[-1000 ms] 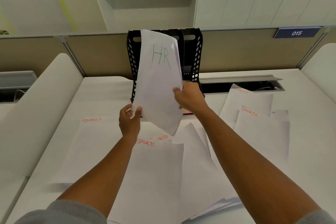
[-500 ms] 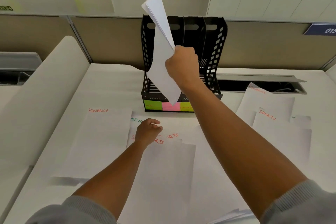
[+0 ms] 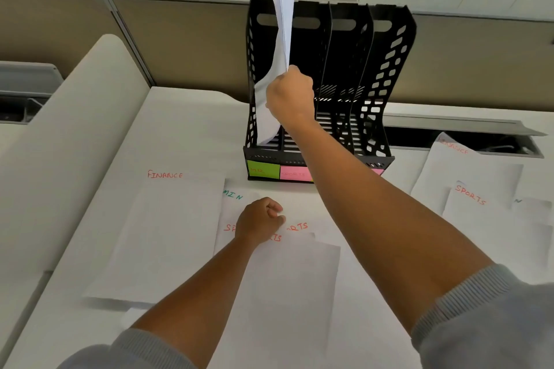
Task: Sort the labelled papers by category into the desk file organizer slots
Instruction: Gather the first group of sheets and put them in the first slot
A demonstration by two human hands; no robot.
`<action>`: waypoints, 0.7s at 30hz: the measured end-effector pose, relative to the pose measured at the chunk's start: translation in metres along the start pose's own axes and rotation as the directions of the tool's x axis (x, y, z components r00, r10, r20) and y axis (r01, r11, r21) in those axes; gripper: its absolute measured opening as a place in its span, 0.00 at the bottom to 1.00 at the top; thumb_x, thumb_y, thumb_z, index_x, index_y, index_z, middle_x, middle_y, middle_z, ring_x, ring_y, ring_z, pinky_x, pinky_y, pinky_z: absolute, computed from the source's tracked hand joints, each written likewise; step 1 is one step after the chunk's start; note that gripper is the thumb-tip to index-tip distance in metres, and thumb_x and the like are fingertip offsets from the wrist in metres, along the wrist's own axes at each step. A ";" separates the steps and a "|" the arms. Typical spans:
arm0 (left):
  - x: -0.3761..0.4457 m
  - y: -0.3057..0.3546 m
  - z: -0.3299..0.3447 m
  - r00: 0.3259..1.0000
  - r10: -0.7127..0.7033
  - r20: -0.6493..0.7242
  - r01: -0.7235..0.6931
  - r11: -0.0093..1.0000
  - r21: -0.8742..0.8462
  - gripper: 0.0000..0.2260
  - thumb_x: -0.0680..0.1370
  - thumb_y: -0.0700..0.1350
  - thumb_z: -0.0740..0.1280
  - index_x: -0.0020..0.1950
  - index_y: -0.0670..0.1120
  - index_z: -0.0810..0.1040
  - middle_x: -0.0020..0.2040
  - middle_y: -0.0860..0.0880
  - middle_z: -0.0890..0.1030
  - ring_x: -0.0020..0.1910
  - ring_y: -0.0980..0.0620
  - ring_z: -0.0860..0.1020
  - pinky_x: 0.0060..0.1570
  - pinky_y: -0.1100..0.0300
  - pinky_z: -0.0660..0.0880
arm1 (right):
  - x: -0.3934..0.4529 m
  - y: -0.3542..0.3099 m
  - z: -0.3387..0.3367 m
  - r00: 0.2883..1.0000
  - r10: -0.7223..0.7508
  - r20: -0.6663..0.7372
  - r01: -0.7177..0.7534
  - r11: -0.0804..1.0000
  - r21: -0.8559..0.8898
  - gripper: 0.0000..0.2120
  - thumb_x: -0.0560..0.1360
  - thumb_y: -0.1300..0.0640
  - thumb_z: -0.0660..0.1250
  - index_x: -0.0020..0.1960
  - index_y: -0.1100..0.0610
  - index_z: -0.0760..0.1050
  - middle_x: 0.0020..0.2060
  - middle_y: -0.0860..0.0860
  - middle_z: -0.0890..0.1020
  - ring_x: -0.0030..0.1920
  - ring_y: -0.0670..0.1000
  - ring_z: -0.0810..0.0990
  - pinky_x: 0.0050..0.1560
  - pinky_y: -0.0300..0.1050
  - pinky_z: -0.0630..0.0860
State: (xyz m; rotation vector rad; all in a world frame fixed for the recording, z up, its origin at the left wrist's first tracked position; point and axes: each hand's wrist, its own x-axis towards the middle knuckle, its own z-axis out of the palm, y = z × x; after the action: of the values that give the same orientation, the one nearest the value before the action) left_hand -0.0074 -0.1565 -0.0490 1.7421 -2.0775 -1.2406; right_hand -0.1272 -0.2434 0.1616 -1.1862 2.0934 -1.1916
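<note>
Since half a second ago the right hand (image 3: 289,99) has carried the sheets (image 3: 280,63) down and forward, so their lower corner now dips into the leftmost slot of the organizer (image 3: 329,84), the one fronted by the green HR tag (image 3: 263,170). That hand grips the sheets edge-on, their top curling up out of frame. The left hand (image 3: 260,222) has stayed on the SPORTS papers (image 3: 296,272) near the desk's front, fingers curled; whether it pinches a sheet I cannot tell.

The risk, as I judge it: the sheets are limp and bowed, so the trailing corner could catch on the slot's divider and fold, or a loose sheet could slide into the pink SPORTS slot beside it. Letting go too early may leave them slumped over the front lip.

The desk (image 3: 186,117) is white, strewn with papers: FINANCE (image 3: 162,231) toward the left edge, more SPORTS and FINANCE sheets toward the right. The organizer stands at the back edge against a tan partition, with white cabinets above.
</note>
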 end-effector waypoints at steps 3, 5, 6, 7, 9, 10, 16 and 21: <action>0.003 -0.002 -0.001 1.000 0.000 -0.007 0.000 1.000 0.003 0.06 0.72 0.52 0.72 0.47 0.57 0.77 0.40 0.59 0.80 0.42 0.58 0.79 0.45 0.60 0.78 | 0.007 0.013 0.019 0.999 0.033 0.037 -0.037 0.992 0.117 0.11 0.77 0.62 0.52 0.55 0.64 0.70 0.48 0.58 0.76 0.38 0.51 0.76 0.30 0.42 0.72; 0.003 -0.003 -0.002 1.000 0.000 -0.013 0.000 1.000 0.011 0.06 0.72 0.52 0.71 0.48 0.57 0.78 0.40 0.59 0.80 0.41 0.59 0.79 0.45 0.59 0.78 | 0.007 0.025 0.029 0.992 0.090 0.083 -0.102 0.984 0.147 0.11 0.80 0.60 0.51 0.54 0.62 0.70 0.46 0.57 0.76 0.35 0.48 0.73 0.28 0.38 0.66; 0.003 -0.004 -0.002 1.000 0.001 -0.016 0.000 1.000 0.013 0.06 0.72 0.52 0.71 0.48 0.57 0.78 0.40 0.59 0.80 0.41 0.59 0.79 0.45 0.60 0.78 | 0.007 0.032 0.033 0.986 0.122 0.115 -0.137 0.981 0.138 0.13 0.81 0.58 0.51 0.55 0.62 0.71 0.47 0.57 0.76 0.36 0.49 0.75 0.29 0.38 0.66; 0.003 -0.004 -0.002 1.000 0.002 -0.019 -0.002 1.000 0.015 0.06 0.72 0.52 0.71 0.48 0.57 0.78 0.40 0.59 0.80 0.41 0.59 0.79 0.44 0.60 0.78 | 0.007 0.040 0.036 0.976 0.154 0.153 -0.173 0.977 0.124 0.14 0.82 0.57 0.51 0.57 0.63 0.72 0.47 0.57 0.77 0.39 0.51 0.77 0.31 0.40 0.69; 0.003 -0.004 -0.002 1.000 0.007 -0.025 -0.007 1.000 0.017 0.06 0.72 0.52 0.71 0.48 0.57 0.78 0.40 0.59 0.80 0.41 0.59 0.79 0.44 0.60 0.78 | 0.004 0.055 0.040 0.954 0.213 0.209 -0.241 0.963 0.118 0.16 0.82 0.54 0.51 0.60 0.62 0.72 0.49 0.58 0.79 0.45 0.55 0.81 0.38 0.46 0.77; 0.003 -0.004 -0.002 1.000 0.011 -0.028 -0.011 1.000 0.015 0.06 0.72 0.53 0.71 0.48 0.57 0.78 0.40 0.59 0.80 0.41 0.59 0.79 0.44 0.60 0.78 | 0.001 0.061 0.041 0.947 0.233 0.220 -0.264 0.956 0.125 0.16 0.82 0.53 0.53 0.60 0.61 0.72 0.50 0.58 0.79 0.48 0.55 0.82 0.43 0.49 0.80; -0.001 -0.002 -0.004 0.995 0.050 -0.085 -0.055 0.997 -0.055 0.03 0.74 0.52 0.69 0.47 0.57 0.78 0.42 0.60 0.80 0.42 0.58 0.79 0.42 0.60 0.80 | -0.007 0.070 0.034 0.952 0.193 0.236 -0.230 0.963 0.143 0.13 0.76 0.55 0.64 0.57 0.62 0.76 0.50 0.58 0.81 0.48 0.55 0.83 0.49 0.53 0.82; -0.015 -0.007 -0.019 0.953 0.040 -0.301 -0.089 0.985 -0.150 0.01 0.76 0.52 0.67 0.46 0.57 0.78 0.42 0.61 0.80 0.41 0.60 0.79 0.37 0.65 0.76 | -0.029 0.074 0.013 0.972 0.112 0.209 -0.136 0.985 0.104 0.07 0.72 0.56 0.65 0.42 0.61 0.75 0.36 0.55 0.81 0.35 0.52 0.76 0.35 0.51 0.74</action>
State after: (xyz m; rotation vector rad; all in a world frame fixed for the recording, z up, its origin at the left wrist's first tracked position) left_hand 0.0141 -0.1526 -0.0361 1.6568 -1.7960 -1.0237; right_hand -0.1366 -0.2058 0.0906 -1.0588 1.8901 -1.0742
